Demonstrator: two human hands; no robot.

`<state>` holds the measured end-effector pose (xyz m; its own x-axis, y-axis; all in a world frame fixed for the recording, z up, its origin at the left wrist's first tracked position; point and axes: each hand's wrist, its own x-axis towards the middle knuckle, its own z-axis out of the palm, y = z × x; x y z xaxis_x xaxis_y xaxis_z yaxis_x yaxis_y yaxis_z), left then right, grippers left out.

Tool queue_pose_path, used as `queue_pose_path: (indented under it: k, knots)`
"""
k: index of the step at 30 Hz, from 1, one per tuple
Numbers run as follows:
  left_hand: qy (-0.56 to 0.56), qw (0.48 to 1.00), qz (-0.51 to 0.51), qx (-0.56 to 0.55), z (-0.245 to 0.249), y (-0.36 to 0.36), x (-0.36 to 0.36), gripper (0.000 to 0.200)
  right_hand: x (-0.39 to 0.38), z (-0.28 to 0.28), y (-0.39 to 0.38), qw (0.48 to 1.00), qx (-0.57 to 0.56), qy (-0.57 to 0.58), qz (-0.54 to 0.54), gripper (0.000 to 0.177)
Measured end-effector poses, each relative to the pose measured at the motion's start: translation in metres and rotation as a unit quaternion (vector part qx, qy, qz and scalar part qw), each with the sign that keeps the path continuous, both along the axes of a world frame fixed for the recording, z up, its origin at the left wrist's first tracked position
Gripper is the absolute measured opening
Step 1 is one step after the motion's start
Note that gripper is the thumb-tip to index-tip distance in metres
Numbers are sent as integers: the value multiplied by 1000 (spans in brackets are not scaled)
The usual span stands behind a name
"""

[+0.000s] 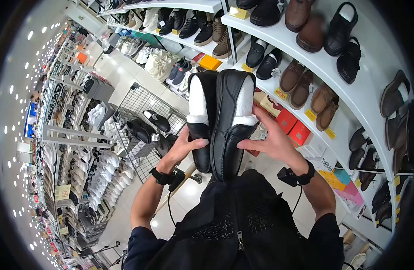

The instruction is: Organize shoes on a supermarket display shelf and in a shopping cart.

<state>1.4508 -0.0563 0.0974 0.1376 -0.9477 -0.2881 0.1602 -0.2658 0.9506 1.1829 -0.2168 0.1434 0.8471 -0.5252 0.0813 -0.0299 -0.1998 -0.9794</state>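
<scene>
Between my hands is a pair of black leather loafers, held side by side with the toes toward me. White padding fills the opening of each one. My left hand [182,146] is closed on the left loafer [200,150], its thumb lying across the upper. On the outer side of the right loafer [229,144], my right hand [272,139] grips with its thumb on the upper near the toe. Most of the other fingers are hidden behind the shoes. Both wrists wear black straps with small cabled devices.
A wire cart [139,103] with several black shoes [157,120] stands to the left. White shelves [351,81] of shoes curve along the right, with orange-red boxes [286,120] lower down. Racks of pale shoes [103,171] line the far left.
</scene>
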Motion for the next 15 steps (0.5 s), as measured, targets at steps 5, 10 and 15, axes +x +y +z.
queue_pose_path:
  k: [5,10,15]
  knots:
    - [-18,998,58,12,-3,-5,-29,83,-3,-24,12,957,284,-52,-38,99]
    - [-84,993,81,33,14,-12,-39,81,2,-20,16,956,258,-99,-96,109]
    - [-42,998,45,15,7,-5,-16,74,13,-18,33,972,132,-78,-176,110]
